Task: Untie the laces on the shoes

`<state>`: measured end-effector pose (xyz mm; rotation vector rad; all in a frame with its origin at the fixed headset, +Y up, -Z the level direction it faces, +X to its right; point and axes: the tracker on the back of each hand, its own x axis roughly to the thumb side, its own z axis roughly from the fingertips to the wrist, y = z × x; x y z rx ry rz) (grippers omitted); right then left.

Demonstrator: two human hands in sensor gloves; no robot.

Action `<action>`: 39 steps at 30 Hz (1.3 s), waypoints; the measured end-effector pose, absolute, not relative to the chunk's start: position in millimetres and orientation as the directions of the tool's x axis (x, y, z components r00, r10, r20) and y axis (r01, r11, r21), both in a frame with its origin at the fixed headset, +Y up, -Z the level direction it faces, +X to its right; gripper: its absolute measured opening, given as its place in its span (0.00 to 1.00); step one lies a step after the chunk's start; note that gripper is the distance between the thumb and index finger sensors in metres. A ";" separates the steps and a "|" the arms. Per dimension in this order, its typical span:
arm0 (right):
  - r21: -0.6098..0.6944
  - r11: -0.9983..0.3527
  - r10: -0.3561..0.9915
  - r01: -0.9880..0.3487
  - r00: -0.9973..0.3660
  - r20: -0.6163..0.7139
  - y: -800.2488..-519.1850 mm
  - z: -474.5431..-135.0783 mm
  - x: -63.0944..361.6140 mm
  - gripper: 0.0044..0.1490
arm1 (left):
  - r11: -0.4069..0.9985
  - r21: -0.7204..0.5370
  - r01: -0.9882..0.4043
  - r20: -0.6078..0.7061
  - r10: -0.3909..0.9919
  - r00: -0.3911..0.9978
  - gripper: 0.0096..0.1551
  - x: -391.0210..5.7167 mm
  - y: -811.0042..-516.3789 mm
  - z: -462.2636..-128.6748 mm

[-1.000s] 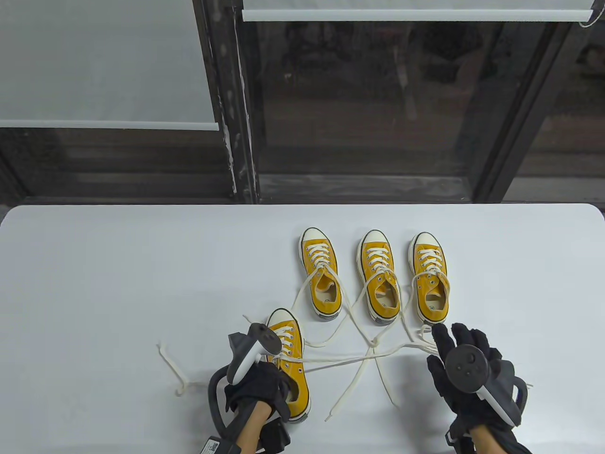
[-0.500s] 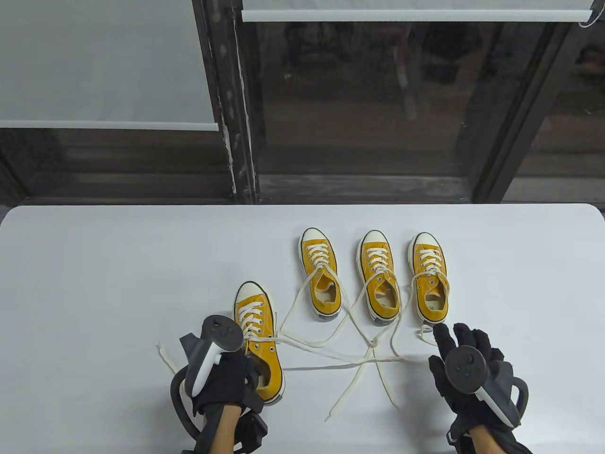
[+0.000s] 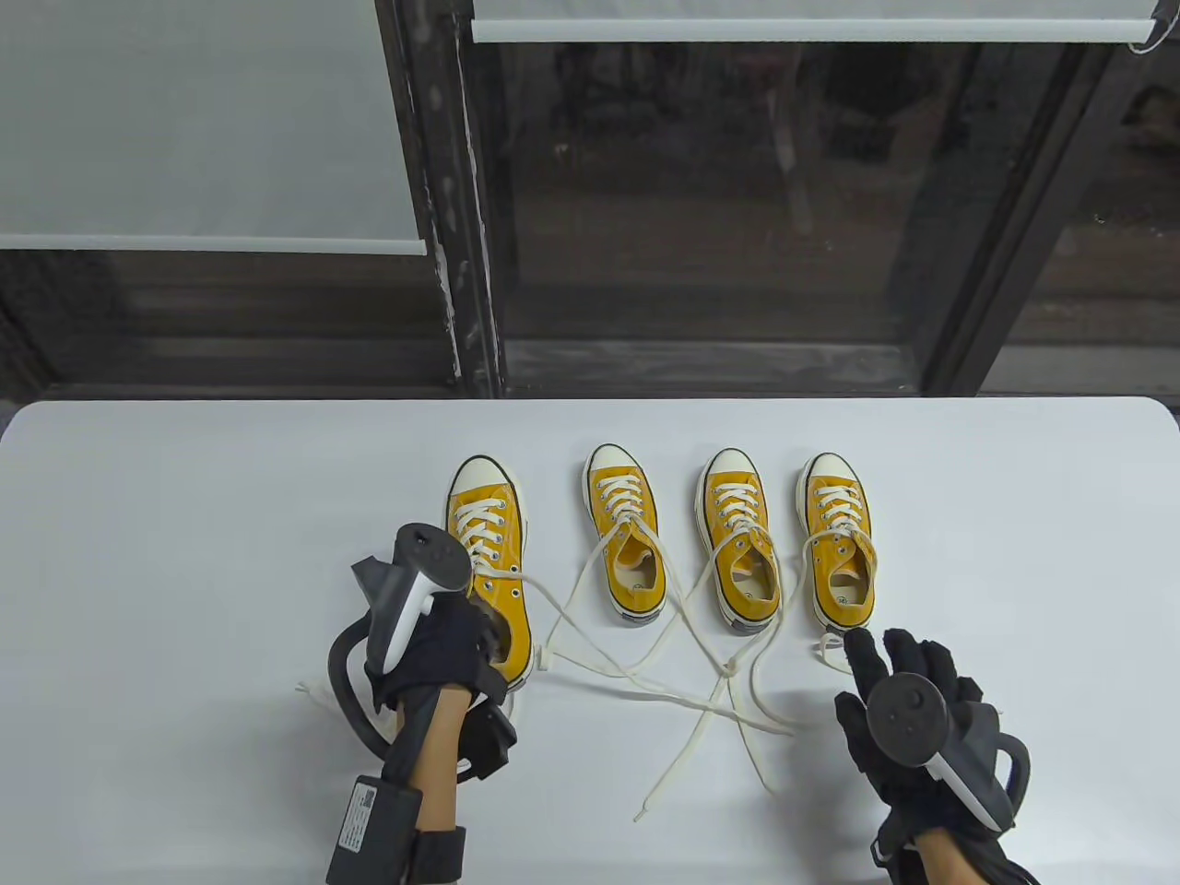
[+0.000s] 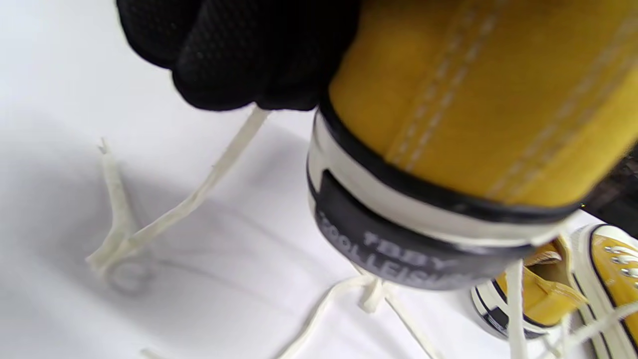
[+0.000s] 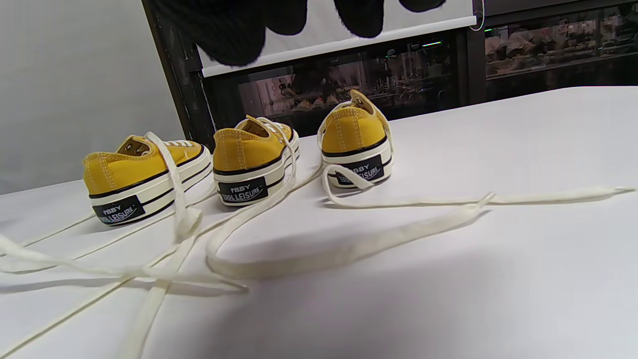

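A white table [image 3: 184, 553] is seen spread below a dark window, with four yellow canvas shoes lined up toes away from the person. Three of them, the second shoe [image 3: 627, 535], the third shoe [image 3: 737, 544] and the rightmost shoe [image 3: 839, 544], are stood apart in a row, their cream laces [image 3: 701, 701] left loose and crossed in a tangle on the table in front of the heels. No bow can be made out on any of them.

The leftmost shoe [image 3: 489, 562] is gripped at its heel end by the left hand [image 3: 452, 654]; in the left wrist view the heel appears lifted off the table, with one lace end [image 4: 199, 189] trailing from under the gloved fingers [image 4: 239, 55]. The right hand [image 3: 908, 710] is held over the table near the rightmost shoe's heel, fingers spread and nothing held.

The untying itself is judged finished or nearly so, and the step in hand is taken to be the setting of the last shoe into line with the others. For the next move, the shoe would need to be lowered flat beside its neighbour and released, with care that the trailing laces are not dragged into the tangle.
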<state>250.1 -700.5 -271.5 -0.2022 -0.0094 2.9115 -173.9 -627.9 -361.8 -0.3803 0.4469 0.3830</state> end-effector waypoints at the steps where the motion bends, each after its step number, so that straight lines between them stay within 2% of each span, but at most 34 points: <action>1: -0.021 -0.975 0.222 -0.222 -0.965 -0.135 -700.7 -271.8 250.3 0.41 | 0.867 -0.274 -0.416 -0.488 0.247 0.837 0.28 -172.2 -631.6 -371.9; 6: -0.017 -0.974 0.226 -0.225 -0.965 -0.137 -701.2 -271.9 250.5 0.41 | 0.863 -0.303 -0.405 -0.538 0.196 0.820 0.28 -172.9 -654.7 -412.2; 12: -0.019 -0.974 0.226 -0.226 -0.964 -0.136 -701.4 -272.1 250.6 0.41 | 0.863 -0.340 -0.373 -0.598 0.107 0.794 0.28 -179.1 -689.8 -445.7; 20: -0.011 -0.972 0.234 -0.235 -0.963 -0.133 -702.0 -272.8 250.4 0.41 | 0.860 -0.368 -0.355 -0.652 0.034 0.758 0.28 -190.0 -725.0 -464.2; 25: -0.003 -0.970 0.242 -0.244 -0.961 -0.133 -702.3 -273.1 250.2 0.42 | 0.845 -0.398 -0.358 -0.675 -0.006 0.737 0.28 -198.4 -744.6 -464.8; 27: 0.000 -0.970 0.241 -0.243 -0.961 -0.134 -702.5 -273.3 250.1 0.42 | 0.829 -0.360 -0.428 -0.697 0.067 0.714 0.28 -202.3 -745.2 -464.1; 30: 0.006 -0.971 0.238 -0.241 -0.962 -0.137 -703.3 -273.5 250.1 0.42 | 0.837 -0.386 -0.388 -0.680 0.026 0.732 0.31 -205.4 -741.7 -461.5; 32: 0.009 -0.970 0.238 -0.241 -0.961 -0.140 -703.6 -273.7 250.4 0.42 | 0.830 -0.372 -0.415 -0.661 0.077 0.746 0.36 -206.9 -736.5 -456.7; 33: 0.010 -0.970 0.239 -0.242 -0.961 -0.141 -703.5 -273.7 250.3 0.42 | 0.821 -0.358 -0.445 -0.645 0.127 0.753 0.39 -206.6 -731.4 -452.9; 36: 0.007 -0.970 0.240 -0.243 -0.960 -0.143 -703.0 -273.5 250.6 0.42 | 0.813 -0.391 -0.431 -0.589 0.139 0.796 0.44 -205.1 -709.7 -438.9; 39: 0.003 -0.971 0.235 -0.238 -0.961 -0.146 -703.7 -273.8 251.2 0.42 | 0.856 -0.334 -0.395 -0.536 0.173 0.826 0.46 -200.8 -677.6 -410.2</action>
